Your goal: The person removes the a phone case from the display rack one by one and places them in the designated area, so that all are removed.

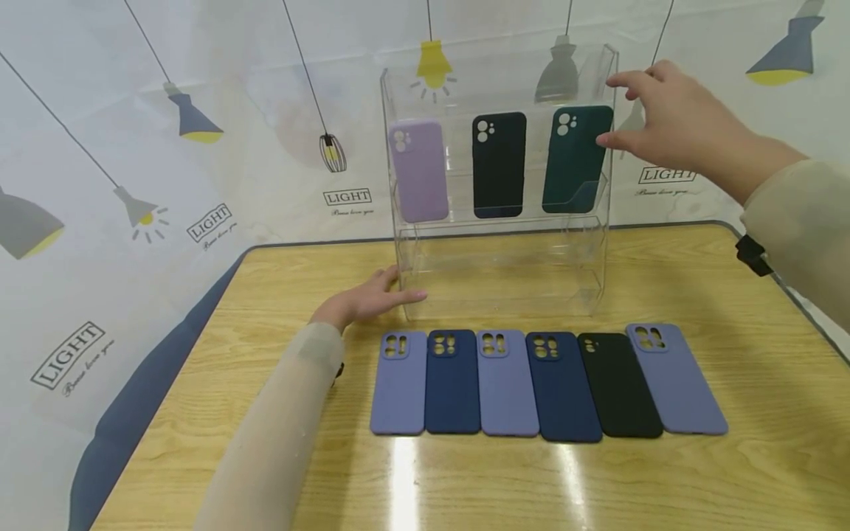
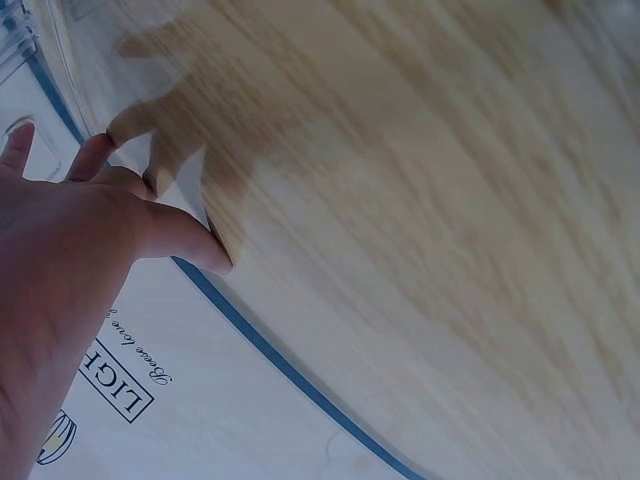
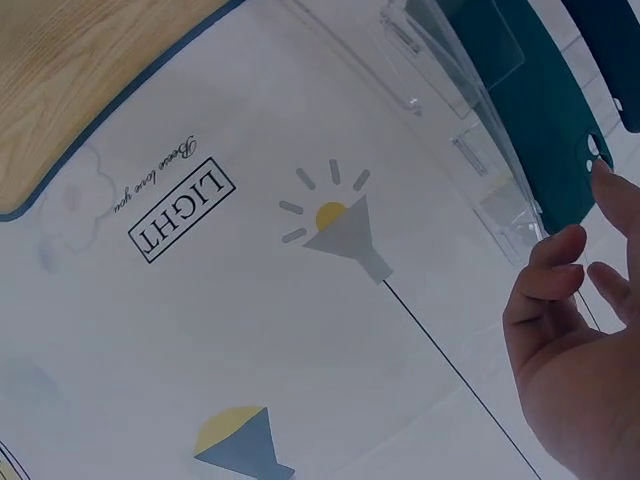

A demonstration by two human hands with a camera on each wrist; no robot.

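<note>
Two hands, fingers spread: left hand by the clear stand, right hand nearer the green case, which lies just left of it, long axis near-upright, contact unclear.

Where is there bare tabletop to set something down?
The yellow wood-grain table is bare on the near side of the row of lilac, navy and black rectangular phone cases and to its right. Crowded: the row itself and the narrow strip between it and the clear plastic stand.
</note>
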